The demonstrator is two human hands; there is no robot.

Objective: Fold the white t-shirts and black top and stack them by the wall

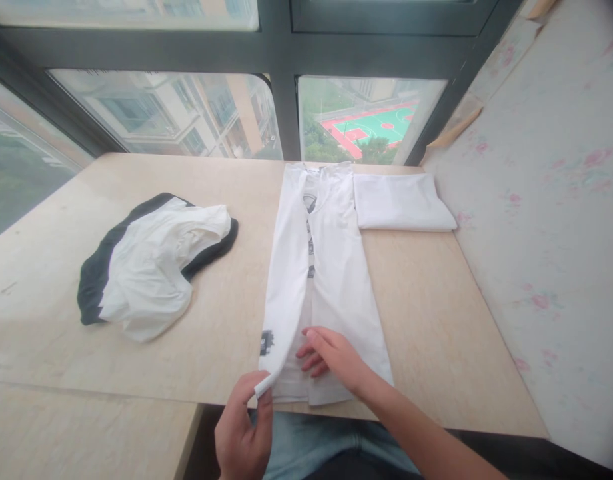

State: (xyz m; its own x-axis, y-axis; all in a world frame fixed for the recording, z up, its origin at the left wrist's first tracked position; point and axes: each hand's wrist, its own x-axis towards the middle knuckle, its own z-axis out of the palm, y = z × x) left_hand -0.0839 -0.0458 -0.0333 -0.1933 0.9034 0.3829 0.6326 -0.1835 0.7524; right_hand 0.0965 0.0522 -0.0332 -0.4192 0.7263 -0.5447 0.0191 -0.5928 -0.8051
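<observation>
A white shirt (341, 260) lies lengthwise on the pale table, its two sides folded inward so that a strip of dark print shows between them. A small dark print also marks its lower left part. My left hand (246, 427) pinches the shirt's lower left corner between thumb and fingers, slightly raised at the front edge. My right hand (329, 353) is over the lower middle of the shirt, fingers apart and pointing left, gripping nothing.
On the left of the table (226, 347) lies a loose pile of a white garment (151, 267) over a black one (94, 287). A folded white cloth (401, 202) sits at the back right, beside the shirt. Windows rise behind; a flowered wall (551, 233) stands right.
</observation>
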